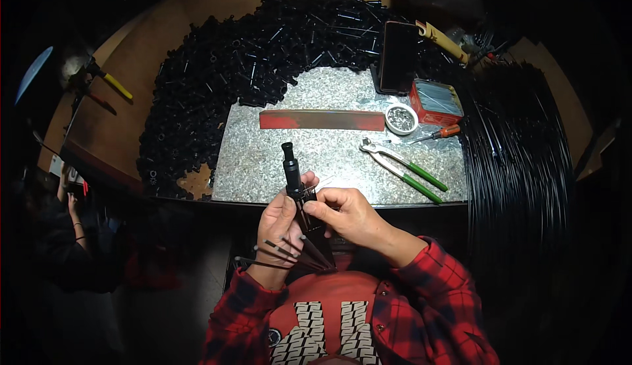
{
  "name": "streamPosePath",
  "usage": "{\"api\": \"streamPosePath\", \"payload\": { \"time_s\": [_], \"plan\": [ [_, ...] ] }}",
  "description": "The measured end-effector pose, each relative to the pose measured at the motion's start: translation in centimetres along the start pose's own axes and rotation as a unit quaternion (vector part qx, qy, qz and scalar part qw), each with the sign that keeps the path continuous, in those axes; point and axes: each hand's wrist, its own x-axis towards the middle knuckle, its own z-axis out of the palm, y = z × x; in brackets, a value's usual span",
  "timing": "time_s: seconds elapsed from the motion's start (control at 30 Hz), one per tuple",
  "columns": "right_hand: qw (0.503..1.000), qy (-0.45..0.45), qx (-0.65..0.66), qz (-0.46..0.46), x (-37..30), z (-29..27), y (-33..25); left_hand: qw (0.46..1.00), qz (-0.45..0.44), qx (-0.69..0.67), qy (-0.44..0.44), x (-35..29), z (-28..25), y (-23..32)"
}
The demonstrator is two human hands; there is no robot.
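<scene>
Above my lap, near the worktop's front edge, my left hand (275,223) grips a black tubular plastic part (291,169), which looks like an umbrella runner. It stands nearly upright, narrower at the top. Several thin dark rods (317,252) spread from below it, over my left wrist and toward my lap. My right hand (345,215) pinches at the part's lower end from the right, thumb against fingers. A thin pale wire or rod (324,184) shows beside those fingertips; its exact hold is hidden.
Black tubular parts (217,69) are heaped around the speckled slab (309,161). On it lie a reddish bar (321,120), green-handled pincers (421,188), a screwdriver (449,130) and a white bowl (415,116). A red box (434,116), dark screen (398,55) and long black rods (517,134) stand right.
</scene>
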Motion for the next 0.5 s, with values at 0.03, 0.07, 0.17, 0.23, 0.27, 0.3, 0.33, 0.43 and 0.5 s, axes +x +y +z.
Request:
{"api": "streamPosePath", "payload": {
  "time_s": [0.03, 0.07, 0.17, 0.23, 0.27, 0.3, 0.33, 0.43, 0.5],
  "plan": [
    [1.000, 0.001, 0.004, 0.000, 0.0, 0.0, 0.0, 1.000, 0.001, -0.008, 0.002, 0.0, -0.2, 0.0],
    [1.000, -0.001, -0.003, -0.007, 0.0, 0.0, -0.1, 1.000, 0.001, -0.016, 0.005, -0.1, -0.3, 0.1],
    [1.000, -0.005, 0.002, -0.015, 0.0, -0.1, 0.0, 0.999, -0.015, -0.041, -0.002, 0.0, -0.3, 0.2],
    [1.000, -0.010, 0.014, -0.018, 0.0, -0.1, 0.1, 0.999, -0.003, -0.033, -0.008, 0.2, -0.6, 0.1],
    [0.999, -0.016, 0.021, -0.023, -0.1, 0.0, -0.1, 0.999, -0.002, -0.033, -0.031, 0.3, -0.9, 0.1],
    [0.999, -0.022, 0.028, -0.029, -0.1, 0.0, -0.1, 0.998, 0.000, -0.033, -0.055, 0.3, -1.2, 0.2],
    [0.999, -0.020, 0.030, -0.029, -0.1, -0.1, 0.0, 0.996, 0.001, -0.035, -0.079, 0.3, -1.3, 0.2],
    [0.998, -0.030, 0.020, -0.047, -0.1, -0.3, 0.2, 0.996, -0.007, -0.039, -0.078, 0.4, -0.7, 0.3],
    [0.998, -0.037, 0.028, -0.053, 0.0, -0.3, 0.1, 0.996, -0.007, -0.048, -0.077, 0.4, -0.6, 0.4]
  ]
}}
